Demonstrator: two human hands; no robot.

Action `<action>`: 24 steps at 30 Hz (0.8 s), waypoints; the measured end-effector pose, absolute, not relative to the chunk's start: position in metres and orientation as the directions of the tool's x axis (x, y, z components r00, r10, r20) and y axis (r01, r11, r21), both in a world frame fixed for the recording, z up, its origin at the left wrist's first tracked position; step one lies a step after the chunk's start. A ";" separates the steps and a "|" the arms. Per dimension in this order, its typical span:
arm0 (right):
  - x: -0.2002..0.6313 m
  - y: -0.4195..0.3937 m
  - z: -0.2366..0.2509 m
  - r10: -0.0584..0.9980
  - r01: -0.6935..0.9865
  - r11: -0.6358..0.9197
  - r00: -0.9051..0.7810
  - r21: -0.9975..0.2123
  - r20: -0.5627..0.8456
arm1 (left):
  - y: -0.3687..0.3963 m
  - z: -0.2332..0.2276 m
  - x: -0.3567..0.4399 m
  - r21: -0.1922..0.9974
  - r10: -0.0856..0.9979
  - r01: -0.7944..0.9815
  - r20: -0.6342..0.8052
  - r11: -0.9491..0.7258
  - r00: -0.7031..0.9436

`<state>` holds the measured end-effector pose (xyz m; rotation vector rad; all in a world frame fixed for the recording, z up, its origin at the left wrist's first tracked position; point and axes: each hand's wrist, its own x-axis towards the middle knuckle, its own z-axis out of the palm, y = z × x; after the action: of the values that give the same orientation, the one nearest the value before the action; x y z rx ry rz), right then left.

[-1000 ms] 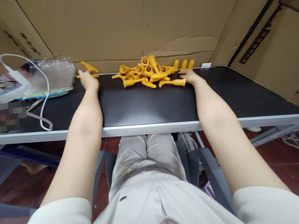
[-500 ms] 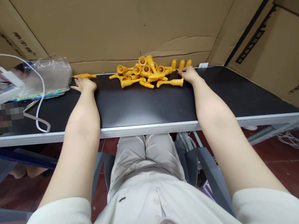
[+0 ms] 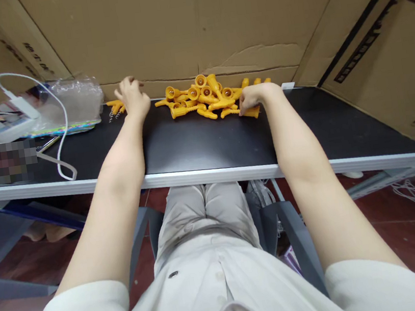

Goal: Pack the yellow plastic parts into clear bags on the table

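My left hand (image 3: 133, 98) is raised over the back left of the table, fingers apart and holding nothing. Beside it lie yellow handles (image 3: 114, 106) with metal spirals, partly hidden by the hand. My right hand (image 3: 254, 96) reaches down with bent fingers around a yellow corkscrew (image 3: 251, 113) with a bell-shaped end, which lies at the right front of a pile. That pile of yellow corkscrews (image 3: 205, 99) shows several bell ends with metal inside. Behind my right hand, a few yellow pieces (image 3: 245, 82) stand out near the cardboard; their lower parts are hidden.
Cardboard (image 3: 159, 33) walls off the back and right of the black table (image 3: 206, 145). At left are a clear plastic bag (image 3: 79, 99), a white cable (image 3: 65, 113) and a grey loop-shaped handle (image 3: 58, 165). A small white label (image 3: 288, 85) sits at the back right.
My left hand has lifted off the yellow handles and shifted right, uncovering metal spirals. My right hand has moved left and forward from the back pieces onto the front corkscrew.
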<state>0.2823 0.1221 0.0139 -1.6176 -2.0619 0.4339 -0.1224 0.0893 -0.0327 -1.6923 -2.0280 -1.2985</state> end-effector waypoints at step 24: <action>0.211 0.063 0.027 0.803 0.611 0.594 -0.413 -0.523 0.430 | 0.040 -0.004 -0.019 0.116 0.661 0.769 0.600 -0.629 0.450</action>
<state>0.2112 0.0632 0.0266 -1.1142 -2.1624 0.3758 -0.0190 0.0396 -0.0037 -2.5238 -1.2578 -0.9272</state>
